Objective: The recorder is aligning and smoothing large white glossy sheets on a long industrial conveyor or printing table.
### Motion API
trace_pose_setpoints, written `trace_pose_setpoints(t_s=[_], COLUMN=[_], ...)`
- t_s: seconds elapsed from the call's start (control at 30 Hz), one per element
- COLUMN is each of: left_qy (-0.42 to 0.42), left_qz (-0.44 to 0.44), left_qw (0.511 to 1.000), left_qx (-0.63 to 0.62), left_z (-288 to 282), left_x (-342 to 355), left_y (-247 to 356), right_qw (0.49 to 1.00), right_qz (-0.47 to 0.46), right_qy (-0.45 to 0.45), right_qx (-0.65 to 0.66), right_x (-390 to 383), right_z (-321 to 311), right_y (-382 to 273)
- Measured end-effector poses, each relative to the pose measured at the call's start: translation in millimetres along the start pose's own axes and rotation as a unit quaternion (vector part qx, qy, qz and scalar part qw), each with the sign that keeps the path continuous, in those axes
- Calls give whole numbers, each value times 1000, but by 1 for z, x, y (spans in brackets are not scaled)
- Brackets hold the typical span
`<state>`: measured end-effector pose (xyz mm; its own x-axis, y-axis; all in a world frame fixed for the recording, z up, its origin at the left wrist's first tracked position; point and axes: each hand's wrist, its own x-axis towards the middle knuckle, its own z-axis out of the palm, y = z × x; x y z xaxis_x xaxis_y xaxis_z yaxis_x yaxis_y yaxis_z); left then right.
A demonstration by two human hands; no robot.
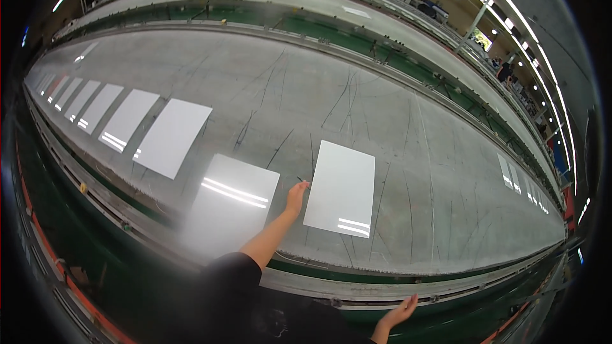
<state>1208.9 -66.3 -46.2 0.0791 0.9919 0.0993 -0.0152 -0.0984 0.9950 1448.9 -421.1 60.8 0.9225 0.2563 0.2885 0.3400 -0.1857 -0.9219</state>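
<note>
My left hand [296,191] reaches over the long grey table [414,210], closed on a thin dark pen-like tool [301,178] at the left edge of a white glossy sheet [340,185]. A second white sheet [233,197] lies just left of my hand, with light reflected on it and haze over its lower part. My right hand [401,309] is low at the right, by the near rail of the table, its fingers loosely extended with nothing visible in them.
A row of several white sheets [172,134] runs off to the left, and another row [507,172] lies at the far right. Metal rails [382,293] edge the table. Another long table [306,0] runs behind it, and a person [507,70] stands in the far background.
</note>
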Motion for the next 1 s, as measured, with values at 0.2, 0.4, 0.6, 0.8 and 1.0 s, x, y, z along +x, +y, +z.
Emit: trace_pose_setpoints(t_s=[0.2,0.4,0.6,0.8,1.0], left_qy=[49,151,208,169,141], left_qz=[-61,-29,-131,-250,-251], left_qw=[996,812,751,820,858], left_qx=[-34,563,612,486,425], left_z=[-91,-231,-287,-297,-301], left_x=[-23,-123,-164,-163,-164], left_y=[22,43,52,55,62], right_qw=[949,869,570,670,661], right_qz=[253,407,635,541,515], right_qy=[185,-107,-412,-500,-544], right_qx=[37,261,318,90,50], right_x=[-46,-64,-131,-232,-269], right_z=[-51,20,147,224,231], right_y=[16,-15,-55,-96,-114])
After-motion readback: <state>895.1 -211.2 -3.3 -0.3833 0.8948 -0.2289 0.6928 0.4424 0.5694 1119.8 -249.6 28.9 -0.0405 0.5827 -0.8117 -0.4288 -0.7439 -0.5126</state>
